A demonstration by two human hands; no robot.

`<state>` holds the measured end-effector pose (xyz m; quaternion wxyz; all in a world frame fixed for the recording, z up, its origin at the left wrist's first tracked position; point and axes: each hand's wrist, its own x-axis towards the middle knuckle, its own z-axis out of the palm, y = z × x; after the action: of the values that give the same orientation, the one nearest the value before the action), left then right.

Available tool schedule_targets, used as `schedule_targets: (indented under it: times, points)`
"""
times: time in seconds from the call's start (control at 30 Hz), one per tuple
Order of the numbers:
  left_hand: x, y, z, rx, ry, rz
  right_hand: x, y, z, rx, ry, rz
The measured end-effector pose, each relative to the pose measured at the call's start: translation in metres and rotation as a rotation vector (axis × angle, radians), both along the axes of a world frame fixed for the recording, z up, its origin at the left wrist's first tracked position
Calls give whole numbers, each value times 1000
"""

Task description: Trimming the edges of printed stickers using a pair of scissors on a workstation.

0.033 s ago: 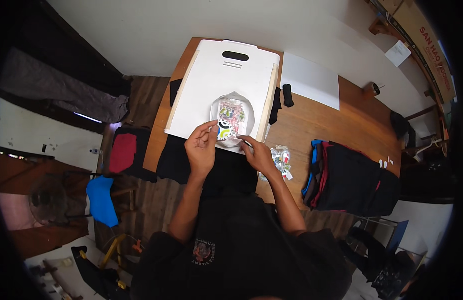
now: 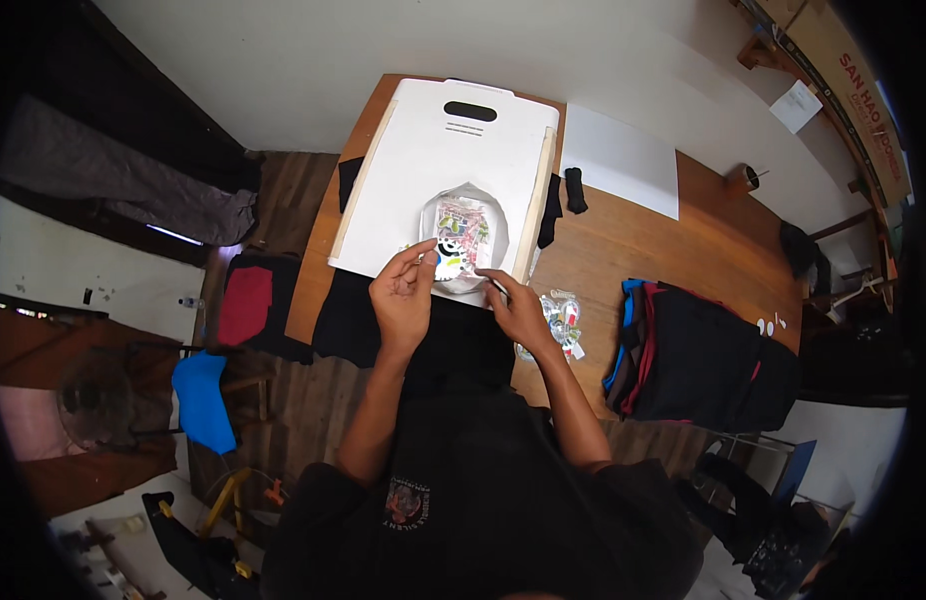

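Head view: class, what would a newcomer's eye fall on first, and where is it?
Probably the large white board, slotted at its far end, on the brown table. At its near end, the left hand holds a small patterned piece, the right hand close by. Further right lies a dark folded fabric stack with red and blue edges.

wooden table (image 2: 603,250) | white sheet (image 2: 623,160) | folded garments (image 2: 718,360) | black cloth (image 2: 551,212) under white board (image 2: 423,155)

The person wears a black short-sleeved shirt (image 2: 543,490) bearing 1 small reddish chest print (image 2: 408,503) edged with pale lettering (image 2: 425,508).
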<state>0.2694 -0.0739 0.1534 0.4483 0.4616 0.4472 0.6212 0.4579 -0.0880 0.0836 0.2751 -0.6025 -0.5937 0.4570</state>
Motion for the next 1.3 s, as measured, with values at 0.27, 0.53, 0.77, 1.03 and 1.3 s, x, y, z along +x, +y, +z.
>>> schedule_targets:
  times: [0.27, 0.53, 0.77, 1.03, 1.3]
  points:
    - [13, -9, 18, -8, -70, -51, -6, -18, 36, -69, 851, -35]
    - [13, -10, 24, -3, -106, -56, -19, -26, 58, 34, 888, 46]
    - [14, -13, 25, 43, -13, -30, -28, -31, 51, -8, 987, 21]
    - [15, -15, 25, 51, 15, -25, -30, -31, 54, -23, 1046, 20]
    - [14, -16, 22, 42, 63, -25, -30, -29, 59, -32, 1060, 8]
